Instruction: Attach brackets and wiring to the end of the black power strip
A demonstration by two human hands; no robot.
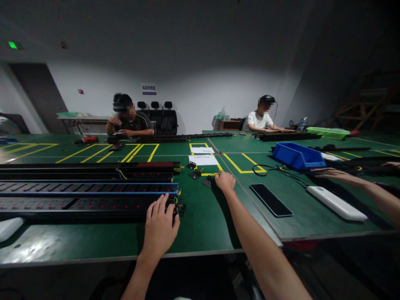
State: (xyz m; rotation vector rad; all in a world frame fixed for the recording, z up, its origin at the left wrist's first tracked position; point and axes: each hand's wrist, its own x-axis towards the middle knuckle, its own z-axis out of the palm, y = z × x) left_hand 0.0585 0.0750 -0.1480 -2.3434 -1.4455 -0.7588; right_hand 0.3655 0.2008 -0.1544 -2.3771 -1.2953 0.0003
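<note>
Head view: near power strip [103,205] lies left–right, right end under our open left hand [160,223]; curled right hand [225,181], grip unclear, beside brackets [195,174].

Open lane here, green surface [200,231] bare between left hand [160,227] and right hand [225,181]; long strips [103,203] wall off the left, small black brackets [195,175] crowd the far end, phone [271,200] and blue bin [298,157] obstruct the right!

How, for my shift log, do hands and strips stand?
Left hand at end of near strip. Right hand at black bracket, grip unclear. Phone right of both, untouched.
</note>
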